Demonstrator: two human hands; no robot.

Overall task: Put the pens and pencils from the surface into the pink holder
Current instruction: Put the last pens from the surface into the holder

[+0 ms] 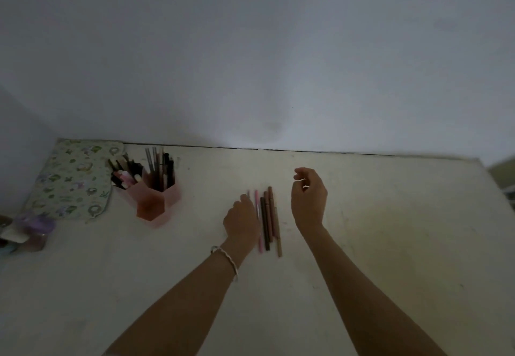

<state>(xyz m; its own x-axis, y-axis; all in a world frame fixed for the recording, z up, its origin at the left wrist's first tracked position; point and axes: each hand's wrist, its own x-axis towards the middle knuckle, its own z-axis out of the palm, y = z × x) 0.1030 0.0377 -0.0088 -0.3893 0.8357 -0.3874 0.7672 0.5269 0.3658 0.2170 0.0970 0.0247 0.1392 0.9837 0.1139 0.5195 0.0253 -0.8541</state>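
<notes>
At the desk's middle: a row of pens and pencils (268,220) is laid side by side on the desk (390,230), pink ones at the left, brown and dark ones at the right, well apart from the pink holder (156,202).
Left hand (242,220): set down on the row's left edge, fingers (243,199) curled downward; a pale tip is seen past them, but whether a pen is pinched cannot be told.
Right hand (308,199): held just right of the row, fingers loosely curled, nothing held.
Step in hand: judged to be the pick-up of the leftmost pen.
How it is best done: one pen should be rolled clear of its neighbours before being lifted, so the row is not scattered, then lowered upright into a cell with room.
Holder cells: three hexagonal cells are joined. The tilted rear-left one is filled with dark and pink-white pens, the tall rear-right one is packed with upright pens and pencils, and nothing is seen standing out of the low front one.
Beside the holder: a floral pad (72,180) is propped at the wall.
</notes>
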